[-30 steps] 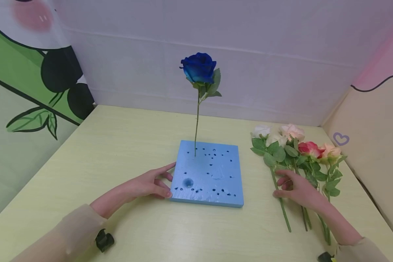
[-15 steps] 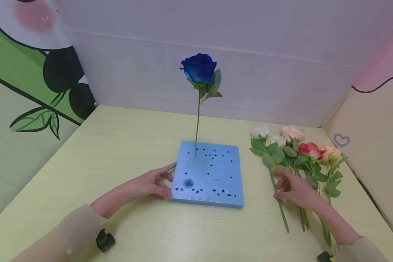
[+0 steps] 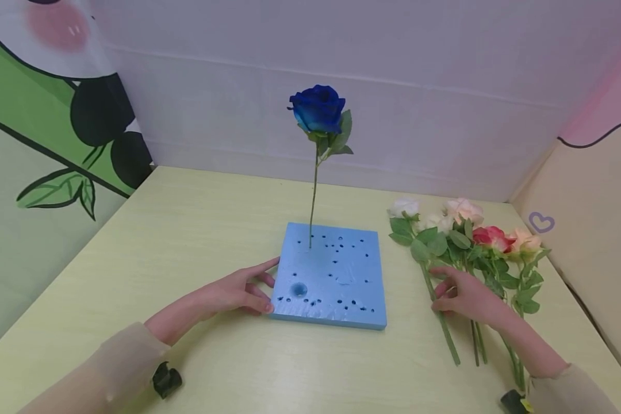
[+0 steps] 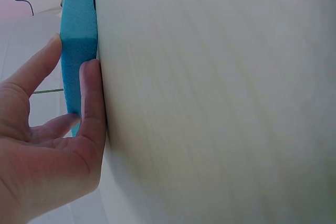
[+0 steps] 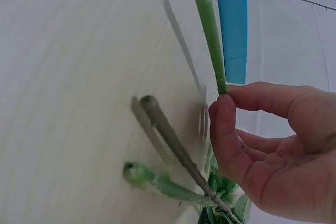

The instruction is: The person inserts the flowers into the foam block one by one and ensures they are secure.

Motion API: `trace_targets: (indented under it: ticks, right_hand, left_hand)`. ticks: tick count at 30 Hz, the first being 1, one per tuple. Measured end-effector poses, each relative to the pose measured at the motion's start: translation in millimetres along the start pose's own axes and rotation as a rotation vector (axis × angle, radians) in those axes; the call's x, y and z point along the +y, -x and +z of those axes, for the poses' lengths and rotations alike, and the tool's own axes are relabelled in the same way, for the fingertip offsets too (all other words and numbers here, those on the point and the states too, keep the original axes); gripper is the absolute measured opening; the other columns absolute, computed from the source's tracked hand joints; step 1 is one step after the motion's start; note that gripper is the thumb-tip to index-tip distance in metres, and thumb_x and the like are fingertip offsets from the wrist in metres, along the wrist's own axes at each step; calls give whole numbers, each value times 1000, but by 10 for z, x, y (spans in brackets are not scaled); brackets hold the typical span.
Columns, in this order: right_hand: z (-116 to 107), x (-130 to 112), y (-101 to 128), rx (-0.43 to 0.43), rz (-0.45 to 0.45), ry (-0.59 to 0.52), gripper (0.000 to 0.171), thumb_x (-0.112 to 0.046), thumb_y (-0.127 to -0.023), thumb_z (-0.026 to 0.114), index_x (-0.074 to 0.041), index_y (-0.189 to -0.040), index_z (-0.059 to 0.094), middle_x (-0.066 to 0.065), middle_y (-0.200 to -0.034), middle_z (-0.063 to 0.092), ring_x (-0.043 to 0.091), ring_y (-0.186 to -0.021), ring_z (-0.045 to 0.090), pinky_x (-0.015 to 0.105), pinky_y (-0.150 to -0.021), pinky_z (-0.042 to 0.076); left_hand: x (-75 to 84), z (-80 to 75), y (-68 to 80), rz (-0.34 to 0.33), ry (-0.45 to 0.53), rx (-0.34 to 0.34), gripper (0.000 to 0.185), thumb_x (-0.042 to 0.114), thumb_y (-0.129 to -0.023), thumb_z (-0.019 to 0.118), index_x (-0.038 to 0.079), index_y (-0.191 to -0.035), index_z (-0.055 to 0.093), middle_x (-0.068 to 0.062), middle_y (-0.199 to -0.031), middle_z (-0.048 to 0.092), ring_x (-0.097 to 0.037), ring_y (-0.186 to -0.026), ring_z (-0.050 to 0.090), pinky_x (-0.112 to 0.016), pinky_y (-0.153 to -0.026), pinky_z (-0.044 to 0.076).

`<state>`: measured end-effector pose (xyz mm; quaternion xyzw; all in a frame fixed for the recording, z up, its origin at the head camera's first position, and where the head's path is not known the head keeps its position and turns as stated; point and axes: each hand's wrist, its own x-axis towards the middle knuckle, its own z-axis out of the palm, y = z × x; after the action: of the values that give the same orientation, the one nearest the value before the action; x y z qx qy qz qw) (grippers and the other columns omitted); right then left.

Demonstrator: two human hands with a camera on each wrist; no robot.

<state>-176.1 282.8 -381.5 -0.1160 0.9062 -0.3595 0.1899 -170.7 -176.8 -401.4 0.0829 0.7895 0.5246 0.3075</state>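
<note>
Since the earlier frame the white rose (image 3: pixel 405 207) had shifted slightly left as the right hand (image 3: pixel 463 293) pinched its stem, while the left hand (image 3: pixel 233 292) rested straight-fingered against the foam block (image 3: pixel 331 276), where only the blue rose (image 3: pixel 318 109) stood and the other roses (image 3: pixel 489 236) lay on the table (image 3: pixel 186 230).

left hand (image 3: pixel 231 293) lies flat with fingers extended, while the right hand (image 3: pixel 468 296) curls thumb and forefinger together, seemingly in a pinch.
</note>
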Motion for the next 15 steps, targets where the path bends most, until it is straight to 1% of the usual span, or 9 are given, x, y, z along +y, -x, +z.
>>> trace_targets:
  ticks: [4, 11, 15]
  right_hand:
    - [-10, -21, -18, -35, 6, -33, 68, -7, -86, 73, 14, -141, 38, 13, -94, 62, 15, -73, 62, 27, -63, 56]
    - [-23, 3, -88, -86, 15, -193, 73, -7, -87, 71, 14, -145, 31, 14, -99, 58, 14, -77, 63, 32, -67, 59]
    - [-32, 7, -123, -87, 8, -254, 70, -5, -89, 67, 12, -146, 31, 16, -103, 56, 14, -79, 65, 33, -67, 59]
  left_hand:
    - [4, 3, 4, -1, 5, -1, 94, 18, -84, 78, 23, -159, 21, -16, -134, 45, -18, -98, 67, -30, -86, 57]
    - [8, -2, 6, 4, 12, -1, 95, 17, -84, 78, 23, -159, 20, -16, -135, 44, -19, -99, 67, -31, -86, 57]
    - [7, 0, -4, 4, 7, 3, 95, 18, -84, 78, 23, -159, 20, -16, -135, 45, -18, -99, 67, -31, -87, 57]
